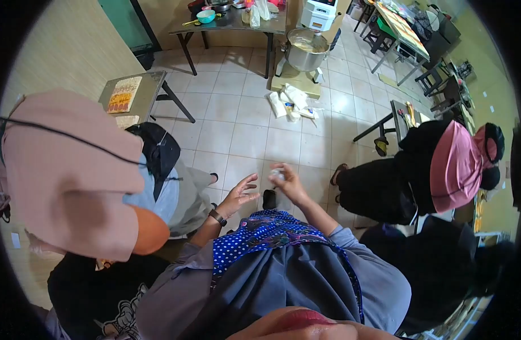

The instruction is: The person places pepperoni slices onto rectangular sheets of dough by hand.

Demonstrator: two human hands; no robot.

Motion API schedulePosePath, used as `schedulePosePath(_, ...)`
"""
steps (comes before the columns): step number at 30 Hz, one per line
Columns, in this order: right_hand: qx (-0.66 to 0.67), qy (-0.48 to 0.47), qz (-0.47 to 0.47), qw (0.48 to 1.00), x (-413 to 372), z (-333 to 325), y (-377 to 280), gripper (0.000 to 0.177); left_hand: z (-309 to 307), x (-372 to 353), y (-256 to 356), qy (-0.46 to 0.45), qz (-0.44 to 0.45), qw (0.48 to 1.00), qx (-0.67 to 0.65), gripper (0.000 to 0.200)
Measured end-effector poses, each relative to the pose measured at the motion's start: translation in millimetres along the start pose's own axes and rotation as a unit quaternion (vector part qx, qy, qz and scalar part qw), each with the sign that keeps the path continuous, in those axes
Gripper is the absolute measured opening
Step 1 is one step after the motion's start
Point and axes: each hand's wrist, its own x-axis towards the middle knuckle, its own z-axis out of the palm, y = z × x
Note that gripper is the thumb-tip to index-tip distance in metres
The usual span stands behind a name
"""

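Observation:
My left hand (pixel 241 195) is raised in front of the blue polka-dot apron (pixel 255 232), fingers spread and curved, with nothing in it. A dark watch (pixel 218 217) is on that wrist. Just to its right, my right hand (pixel 290 186) is held up with its fingers curled together. A small whitish bit (pixel 276 173) shows at those fingertips, too blurred to name. The two hands are apart and touch no table. Below them lies the tiled floor (pixel 246 139).
People stand close on both sides, one in a pink head covering (pixel 456 167) at right. Ahead stand a mixer with a steel bowl (pixel 307 52), white bags (pixel 293 102) on the floor and a table (pixel 232 22) with bowls. A side table (pixel 150 85) holds topped dough (pixel 124 93).

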Motion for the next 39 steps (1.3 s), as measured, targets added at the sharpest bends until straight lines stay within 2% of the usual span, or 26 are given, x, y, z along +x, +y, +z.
schedulePosePath(1, -0.002, -0.004, -0.001, 1.000, 17.3, 4.9, -10.6, 0.034, -3.8, 16.3, 0.9, 0.004, 0.003, 1.000, -0.001, 0.048)
schedulePosePath(3, 0.067, -0.174, 0.015, 0.982, 47.4, 5.9, -42.4, 0.050, -11.1, 51.7, -0.7, 0.035, 0.015, 0.999, 0.034, 0.042)
schedulePosePath(4, 0.066, -0.179, 0.013, 0.981, 64.7, -4.3, -46.4, 0.050, -15.4, 70.1, -0.4, 0.040, 0.019, 0.998, 0.035, 0.042)
schedulePosePath(6, 0.084, -0.244, 0.008, 0.966, 106.7, -26.3, -59.7, 0.057, -24.8, 113.9, 11.6, 0.028, 0.004, 1.000, -0.005, 0.028)
schedulePosePath(7, 0.035, -0.210, -0.004, 0.977, 121.9, -41.3, -73.3, 0.054, -15.7, 132.5, 33.2, 0.063, 0.014, 0.998, 0.011, 0.012)
schedulePosePath(10, -0.026, -0.155, -0.007, 0.988, 176.1, -100.2, -91.7, 0.049, -11.3, 197.6, 56.8, 0.055, 0.008, 0.998, 0.012, 0.007)
schedulePosePath(12, 0.002, -0.124, 0.005, 0.992, 209.0, -134.5, -94.4, 0.044, -0.3, 240.4, 72.5, 0.048, -0.015, 0.999, 0.004, 0.008)
schedulePosePath(14, 0.016, -0.097, 0.073, 0.993, 231.4, -165.8, -101.1, 0.044, 10.2, 278.0, 77.3, 0.062, -0.013, 0.997, -0.053, 0.008)
schedulePosePath(16, 0.059, -0.063, 0.071, 0.994, 238.4, -185.5, -112.5, 0.043, 17.6, 312.1, 74.8, 0.030, -0.033, 0.995, -0.088, 0.011)
schedulePosePath(18, 0.208, -0.069, 0.052, 0.974, 244.4, -200.3, -128.3, 0.044, 26.5, 346.3, 80.7, 0.008, -0.022, 0.995, -0.095, 0.019)
schedulePosePath(19, 0.193, -0.068, 0.043, 0.978, 249.2, -210.3, -124.1, 0.045, 29.2, 364.1, 81.4, -0.009, -0.027, 0.998, -0.059, 0.027)
schedulePosePath(20, 0.198, -0.046, 0.040, 0.978, 254.3, -221.5, -127.2, 0.045, 42.0, 382.5, 97.8, -0.029, -0.036, 0.997, -0.055, 0.027)
schedulePosePath(22, 0.168, -0.029, 0.111, 0.979, 263.9, -245.1, -134.7, 0.048, 66.3, 418.1, 127.4, -0.095, -0.101, 0.978, -0.155, 0.031)
schedulePosePath(24, 0.166, 0.001, 0.054, 0.985, 284.7, -270.5, -120.2, 0.046, 83.5, 465.9, 129.1, -0.137, -0.130, 0.973, -0.131, 0.029)
schedulePosePath(26, 0.127, 0.028, -0.042, 0.991, 307.5, -295.7, -111.3, 0.043, 91.2, 507.7, 130.6, -0.177, -0.150, 0.967, -0.102, 0.027)
schedulePosePath(27, 0.049, 0.061, -0.048, 0.996, 317.1, -314.7, -116.1, 0.039, 90.4, 535.5, 126.1, -0.192, -0.160, 0.966, -0.066, 0.022)
schedulePosePath(28, 0.046, 0.075, -0.052, 0.995, 323.7, -333.1, -128.7, 0.039, 89.3, 561.8, 121.7, -0.201, -0.168, 0.965, -0.032, 0.018)
schedulePosePath(29, 0.058, 0.088, -0.004, 0.994, 328.6, -351.8, -145.4, 0.038, 90.8, 587.2, 123.5, -0.209, -0.170, 0.963, -0.007, 0.009)
schedulePosePath(30, 0.072, 0.098, 0.042, 0.992, 333.4, -369.0, -161.7, 0.038, 93.6, 609.2, 124.0, -0.218, -0.167, 0.962, -0.006, 0.009)
schedulePosePath(32, 0.093, 0.103, 0.043, 0.989, 343.7, -401.7, -178.6, 0.037, 105.9, 649.4, 146.2, -0.267, -0.147, 0.946, -0.109, 0.005)
schedulePosePath(33, 0.101, 0.089, 0.038, 0.990, 347.9, -416.9, -177.7, 0.036, 115.2, 664.6, 153.5, -0.252, -0.125, 0.955, -0.093, 0.006)
schedulePosePath(34, 0.112, 0.080, 0.035, 0.990, 351.3, -430.2, -176.8, 0.034, 122.8, 680.3, 164.1, -0.266, -0.131, 0.951, -0.086, 0.006)
schedulePosePath(35, 0.050, 0.093, 0.027, 0.994, 352.0, -442.3, -179.7, 0.025, 133.8, 697.3, 171.9, -0.265, -0.151, 0.944, -0.128, 0.006)
schedulePosePath(36, 0.055, 0.117, 0.024, 0.991, 352.6, -456.7, -179.9, 0.025, 146.9, 716.0, 175.6, -0.264, -0.173, 0.934, -0.169, 0.007)
schedulePosePath(38, 0.055, 0.124, 0.090, 0.987, 355.4, -485.2, -172.5, 0.020, 167.0, 755.3, 171.3, -0.302, -0.193, 0.920, -0.157, 0.007)
schedulePosePath(39, 0.040, 0.139, 0.089, 0.986, 355.7, -501.4, -167.3, 0.019, 179.5, 774.3, 167.3, -0.300, -0.202, 0.915, -0.178, 0.006)
